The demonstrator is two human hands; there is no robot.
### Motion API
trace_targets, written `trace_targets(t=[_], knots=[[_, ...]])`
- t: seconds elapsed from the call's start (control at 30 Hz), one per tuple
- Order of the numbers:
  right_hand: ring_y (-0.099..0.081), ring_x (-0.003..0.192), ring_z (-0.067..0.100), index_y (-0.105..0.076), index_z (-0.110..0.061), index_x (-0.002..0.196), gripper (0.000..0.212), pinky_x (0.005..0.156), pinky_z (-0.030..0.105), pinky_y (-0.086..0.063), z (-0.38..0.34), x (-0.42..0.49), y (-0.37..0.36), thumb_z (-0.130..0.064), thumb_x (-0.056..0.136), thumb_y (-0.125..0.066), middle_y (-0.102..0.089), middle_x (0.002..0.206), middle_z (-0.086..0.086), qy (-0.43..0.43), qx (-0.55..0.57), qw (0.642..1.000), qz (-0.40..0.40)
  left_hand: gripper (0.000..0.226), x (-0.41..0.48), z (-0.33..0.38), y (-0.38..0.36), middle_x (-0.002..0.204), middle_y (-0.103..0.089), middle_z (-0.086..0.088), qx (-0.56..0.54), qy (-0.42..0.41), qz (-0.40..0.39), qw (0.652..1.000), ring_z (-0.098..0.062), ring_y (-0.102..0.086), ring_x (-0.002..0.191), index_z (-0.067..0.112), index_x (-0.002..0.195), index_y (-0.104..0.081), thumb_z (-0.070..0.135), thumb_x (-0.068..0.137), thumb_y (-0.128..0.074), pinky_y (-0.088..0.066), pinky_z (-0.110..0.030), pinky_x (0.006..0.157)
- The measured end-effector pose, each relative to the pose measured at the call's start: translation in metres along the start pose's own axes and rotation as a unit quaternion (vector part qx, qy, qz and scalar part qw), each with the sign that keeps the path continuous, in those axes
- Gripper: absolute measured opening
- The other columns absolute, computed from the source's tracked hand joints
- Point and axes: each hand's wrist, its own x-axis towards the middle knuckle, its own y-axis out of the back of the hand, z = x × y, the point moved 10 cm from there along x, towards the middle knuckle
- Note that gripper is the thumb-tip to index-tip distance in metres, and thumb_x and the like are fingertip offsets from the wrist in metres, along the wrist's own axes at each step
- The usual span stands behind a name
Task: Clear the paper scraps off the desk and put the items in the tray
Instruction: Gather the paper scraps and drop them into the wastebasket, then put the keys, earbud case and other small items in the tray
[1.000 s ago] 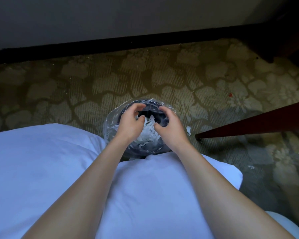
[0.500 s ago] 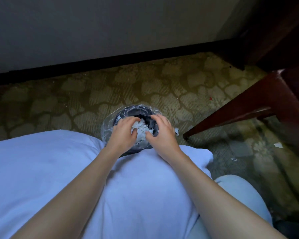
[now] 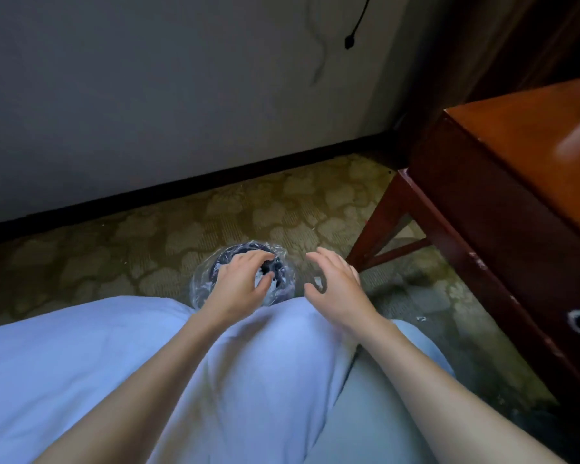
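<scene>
Bin (image 3: 230, 257), dark, round, with clear liner (image 3: 200, 288): lower centre of frame, on patterned carpet (image 3: 114, 256), near edge hidden by a pale-clad lap (image 3: 215, 363).
Paper scraps (image 3: 259, 283): white, inside the bin, glimpsed beneath the fingers.
Left hand (image 3: 238, 286): directly over the bin mouth, fingers loosely curved, thumb apart, nothing seen in its hold.
Right hand (image 3: 339, 289): just right of the bin, above carpet, fingers spread and relaxed, holding nothing.
Loose scrap (image 3: 318, 282): on carpet, showing between right thumb and fingers.
Surface (image 3: 523, 128): reddish wood, right edge of frame, well apart from both hands.
</scene>
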Motion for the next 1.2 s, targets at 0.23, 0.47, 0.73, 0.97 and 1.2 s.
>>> trace_targets(t=[0.23, 0.47, 0.73, 0.97, 1.2], knots=[[-0.017, 0.147, 0.012, -0.039, -0.023, 0.146, 0.055, 0.117, 0.033, -0.009, 0.000, -0.050, 0.087, -0.025, 0.093, -0.055, -0.028, 0.157, -0.003, 0.007, -0.018, 0.999, 0.044, 0.033, -0.005, 0.094, 0.026, 0.137, -0.052, 0.013, 0.030, -0.077, 0.015, 0.996, -0.015, -0.040, 0.131, 0.030, 0.130, -0.053, 0.029, 0.098, -0.050, -0.033, -0.039, 0.098], [-0.023, 0.145, 0.013, -0.041, -0.021, 0.145, 0.055, 0.119, 0.033, -0.015, -0.001, -0.099, 0.153, -0.024, 0.093, -0.056, -0.032, 0.156, -0.002, 0.025, -0.027, 0.995, 0.096, 0.034, -0.016, 0.185, 0.047, 0.140, -0.052, 0.009, 0.059, -0.152, 0.032, 0.986, -0.017, -0.042, 0.132, 0.029, 0.132, -0.052, 0.031, 0.098, -0.050, -0.037, -0.042, 0.105], [-0.026, 0.144, 0.012, -0.040, -0.024, 0.146, 0.055, 0.119, 0.035, -0.023, -0.002, -0.150, 0.216, -0.027, 0.094, -0.056, -0.034, 0.155, -0.004, 0.035, -0.044, 0.989, 0.140, 0.038, -0.039, 0.268, 0.057, 0.144, -0.048, 0.009, 0.074, -0.213, 0.052, 0.973, -0.018, -0.038, 0.136, 0.030, 0.136, -0.049, 0.033, 0.099, -0.050, -0.036, -0.044, 0.105], [-0.029, 0.143, 0.010, -0.040, -0.026, 0.146, 0.053, 0.118, 0.032, -0.026, 0.003, -0.195, 0.276, -0.029, 0.095, -0.055, -0.036, 0.153, -0.007, 0.034, -0.085, 0.976, 0.196, 0.039, -0.055, 0.337, 0.069, 0.144, -0.047, 0.012, 0.072, -0.268, 0.078, 0.958, -0.014, -0.035, 0.138, 0.034, 0.137, -0.048, 0.037, 0.098, -0.050, -0.032, -0.039, 0.106], [-0.034, 0.139, 0.012, -0.044, -0.024, 0.143, 0.050, 0.115, 0.030, -0.027, 0.054, -0.237, 0.337, -0.025, 0.094, -0.056, -0.040, 0.150, -0.008, -0.018, -0.066, 0.966, 0.249, 0.037, -0.061, 0.411, 0.049, 0.141, -0.049, 0.011, 0.067, -0.334, 0.067, 0.938, -0.014, -0.039, 0.133, 0.033, 0.134, -0.049, 0.037, 0.097, -0.050, -0.034, -0.039, 0.103]])
